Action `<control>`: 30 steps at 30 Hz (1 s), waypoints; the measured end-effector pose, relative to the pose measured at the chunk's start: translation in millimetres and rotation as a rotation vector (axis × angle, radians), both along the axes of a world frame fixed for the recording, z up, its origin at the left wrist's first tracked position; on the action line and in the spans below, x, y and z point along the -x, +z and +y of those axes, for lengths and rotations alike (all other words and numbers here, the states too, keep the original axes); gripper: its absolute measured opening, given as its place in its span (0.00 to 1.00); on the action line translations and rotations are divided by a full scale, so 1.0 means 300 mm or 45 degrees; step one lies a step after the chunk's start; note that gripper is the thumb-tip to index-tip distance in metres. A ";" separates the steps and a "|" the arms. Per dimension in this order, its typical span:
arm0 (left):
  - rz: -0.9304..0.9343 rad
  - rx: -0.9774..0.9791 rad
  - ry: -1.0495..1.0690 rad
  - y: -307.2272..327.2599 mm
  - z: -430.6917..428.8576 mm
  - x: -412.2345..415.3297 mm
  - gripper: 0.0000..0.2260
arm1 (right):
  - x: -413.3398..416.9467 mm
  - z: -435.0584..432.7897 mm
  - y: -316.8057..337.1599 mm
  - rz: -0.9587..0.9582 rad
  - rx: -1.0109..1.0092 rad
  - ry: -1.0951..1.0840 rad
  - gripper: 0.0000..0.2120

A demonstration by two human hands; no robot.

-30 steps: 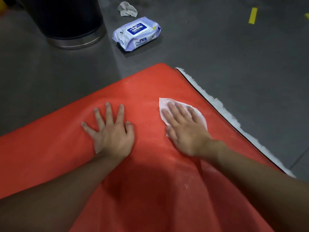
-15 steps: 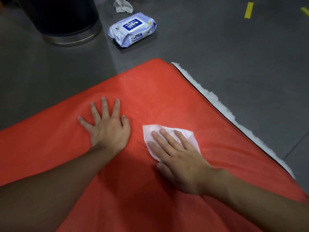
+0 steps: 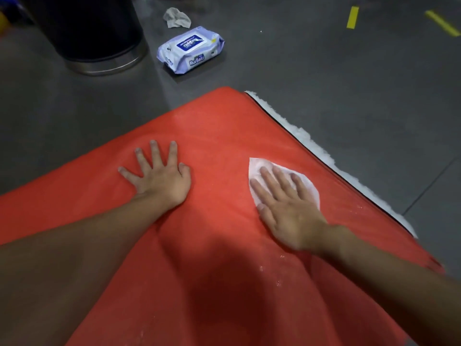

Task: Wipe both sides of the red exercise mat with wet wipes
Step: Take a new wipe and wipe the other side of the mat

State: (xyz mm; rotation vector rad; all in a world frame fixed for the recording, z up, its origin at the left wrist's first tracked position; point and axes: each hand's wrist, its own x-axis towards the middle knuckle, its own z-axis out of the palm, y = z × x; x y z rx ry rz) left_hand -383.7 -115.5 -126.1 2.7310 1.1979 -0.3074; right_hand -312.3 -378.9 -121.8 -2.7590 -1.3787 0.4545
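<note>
The red exercise mat (image 3: 219, 136) lies flat on the grey floor and fills the lower part of the head view. My left hand (image 3: 159, 178) rests on it with fingers spread and straight, holding nothing. My right hand (image 3: 287, 203) presses a white wet wipe (image 3: 257, 166) flat against the mat with straight fingers, near the mat's right edge. Most of the wipe is hidden under my fingers and palm. Small wet specks show on the mat beside my right forearm.
A pale blue pack of wet wipes (image 3: 190, 51) lies on the floor beyond the mat's far corner. A crumpled used wipe (image 3: 175, 17) sits behind it. A dark bin with a metal base (image 3: 99, 56) stands at the far left. White fluffy edging (image 3: 319, 148) runs along the mat's right side.
My right hand slid the wipe in toward my left hand and nearer me, then back out to the right and farther away. My left hand stayed planted on the mat.
</note>
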 end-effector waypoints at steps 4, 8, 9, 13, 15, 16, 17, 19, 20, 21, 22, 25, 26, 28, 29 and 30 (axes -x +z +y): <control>0.159 0.247 -0.101 0.102 -0.054 0.023 0.33 | 0.092 -0.077 0.014 0.089 -0.035 0.332 0.30; 0.350 0.478 -0.436 0.141 -0.277 0.143 0.56 | -0.001 -0.062 0.019 -0.005 0.017 -0.053 0.34; 0.390 0.490 -0.466 0.140 -0.317 0.164 0.59 | 0.038 -0.051 0.011 0.008 0.035 -0.104 0.35; 0.437 0.489 -0.447 0.141 -0.348 0.157 0.62 | 0.205 -0.139 0.012 0.090 -0.015 0.258 0.31; 0.428 0.493 -0.419 0.137 -0.344 0.155 0.63 | 0.138 -0.180 0.014 0.079 0.015 0.197 0.32; 0.424 0.486 -0.421 0.138 -0.344 0.154 0.63 | 0.098 -0.179 0.020 0.067 0.034 0.000 0.34; 0.426 0.477 -0.434 0.137 -0.344 0.154 0.63 | 0.092 -0.166 0.024 0.067 0.070 -0.208 0.33; 0.442 0.466 -0.443 0.134 -0.343 0.161 0.63 | 0.179 -0.114 0.007 0.074 0.063 -0.349 0.31; 0.444 0.461 -0.444 0.137 -0.340 0.159 0.63 | 0.248 -0.099 0.003 0.061 0.014 -0.267 0.32; 0.443 0.463 -0.448 0.139 -0.341 0.164 0.63 | 0.320 -0.111 0.002 0.065 -0.002 -0.119 0.32; 0.432 0.468 -0.453 0.142 -0.339 0.159 0.63 | 0.349 -0.139 0.010 0.081 0.012 0.023 0.33; 0.408 0.473 -0.451 0.134 -0.336 0.166 0.63 | 0.227 -0.217 0.031 0.066 0.062 0.004 0.35; 0.407 0.465 -0.444 0.126 -0.335 0.167 0.63 | 0.177 -0.220 0.035 0.051 0.089 -0.129 0.36; 0.424 0.443 -0.441 0.121 -0.340 0.156 0.63 | 0.172 -0.195 0.026 0.016 0.109 -0.298 0.37; 0.428 0.448 -0.437 0.121 -0.346 0.152 0.63 | 0.227 -0.180 0.017 0.020 0.116 -0.261 0.37; 0.425 0.452 -0.421 0.120 -0.346 0.157 0.62 | 0.290 -0.179 0.012 0.039 0.094 -0.124 0.36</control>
